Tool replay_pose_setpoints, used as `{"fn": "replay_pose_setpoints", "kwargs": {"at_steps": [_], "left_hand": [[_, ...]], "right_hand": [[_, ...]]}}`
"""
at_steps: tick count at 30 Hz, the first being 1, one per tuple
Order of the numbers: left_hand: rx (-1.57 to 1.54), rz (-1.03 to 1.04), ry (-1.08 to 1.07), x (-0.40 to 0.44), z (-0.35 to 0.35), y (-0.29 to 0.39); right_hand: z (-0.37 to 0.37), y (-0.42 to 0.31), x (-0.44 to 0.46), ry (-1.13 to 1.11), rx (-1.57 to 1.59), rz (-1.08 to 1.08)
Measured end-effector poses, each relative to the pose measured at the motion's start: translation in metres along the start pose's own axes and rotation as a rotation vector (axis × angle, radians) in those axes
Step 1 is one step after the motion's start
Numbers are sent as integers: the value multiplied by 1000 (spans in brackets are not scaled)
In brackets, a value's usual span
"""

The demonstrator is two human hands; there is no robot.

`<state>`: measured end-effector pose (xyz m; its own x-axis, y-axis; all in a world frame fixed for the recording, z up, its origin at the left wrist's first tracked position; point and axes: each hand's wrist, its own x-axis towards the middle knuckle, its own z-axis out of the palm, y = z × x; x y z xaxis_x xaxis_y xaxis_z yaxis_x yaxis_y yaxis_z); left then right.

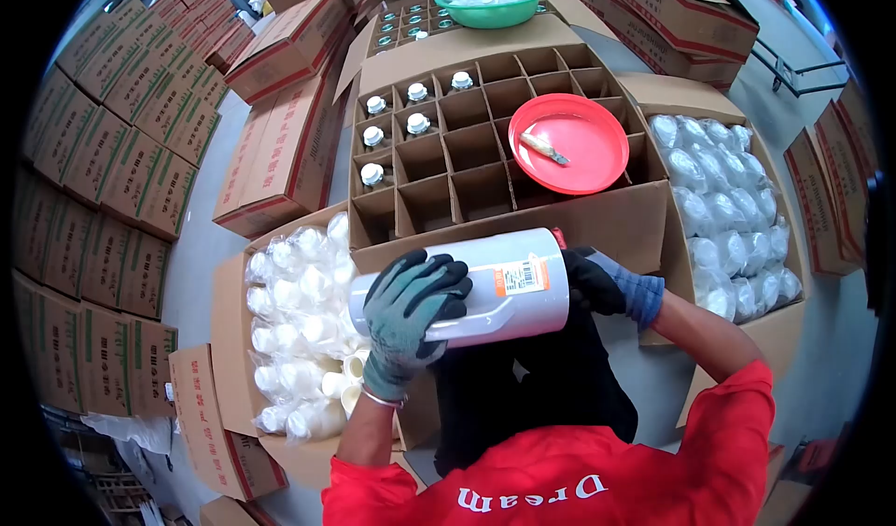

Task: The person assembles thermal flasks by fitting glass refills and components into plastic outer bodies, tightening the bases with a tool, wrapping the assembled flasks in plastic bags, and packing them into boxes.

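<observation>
A large white container (485,279) with a handle and an orange-and-white label lies on its side above my lap. My left hand (411,311), in a grey-green and black glove, is wrapped over its left part near the handle. At the container's right end is my right hand (597,283), also gloved, its fingers partly hidden behind the end, where a bit of red shows. Just beyond stands a divided carton (448,190) with several white-capped bottles (417,123) in its left compartments. A red round tray (579,139) with a small brush-like object (544,147) rests on its right side.
An open box of plastic-wrapped white items (303,283) is at the left, and another box of wrapped items (723,190) at the right. A green basin (490,8) of white pieces sits at the back. Stacked cartons (121,171) line the left side.
</observation>
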<state>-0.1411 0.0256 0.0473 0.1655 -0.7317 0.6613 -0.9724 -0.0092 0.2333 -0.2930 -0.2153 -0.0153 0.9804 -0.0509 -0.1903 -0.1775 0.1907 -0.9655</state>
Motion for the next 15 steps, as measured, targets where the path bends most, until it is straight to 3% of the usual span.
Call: {"fn": "replay_pose_setpoints", "kwargs": {"at_steps": [1,3,4,5,6,7,9,10,13,15], "left_hand": [[9,10,-8,1,-2,1],[-88,-58,57,-1,-2,-6],[-134,-90,86,-8,2,-12],[-264,-259,196,-25,14,-25],[-342,-518,205,-38,15,-28],[-418,-775,216,-49,15,-32],[-505,-960,266,-81,23,-52],[-459,-946,231,-81,21,-50],[-468,-908,134,-83,23,-52],[-557,-913,123,-81,26,-56]], "right_hand": [[3,-4,-5,44,253,320],[-12,29,-2,-37,-90,-148],[-7,24,0,-19,338,55],[0,17,2,-12,766,265],[10,-15,-4,266,277,89],[8,-24,-6,263,29,-163],[-2,-35,-8,249,-477,-657],[-8,-42,-7,85,-607,-820],[6,-58,1,-77,-1109,-1002],[8,-58,4,-146,-1073,-967]]}}
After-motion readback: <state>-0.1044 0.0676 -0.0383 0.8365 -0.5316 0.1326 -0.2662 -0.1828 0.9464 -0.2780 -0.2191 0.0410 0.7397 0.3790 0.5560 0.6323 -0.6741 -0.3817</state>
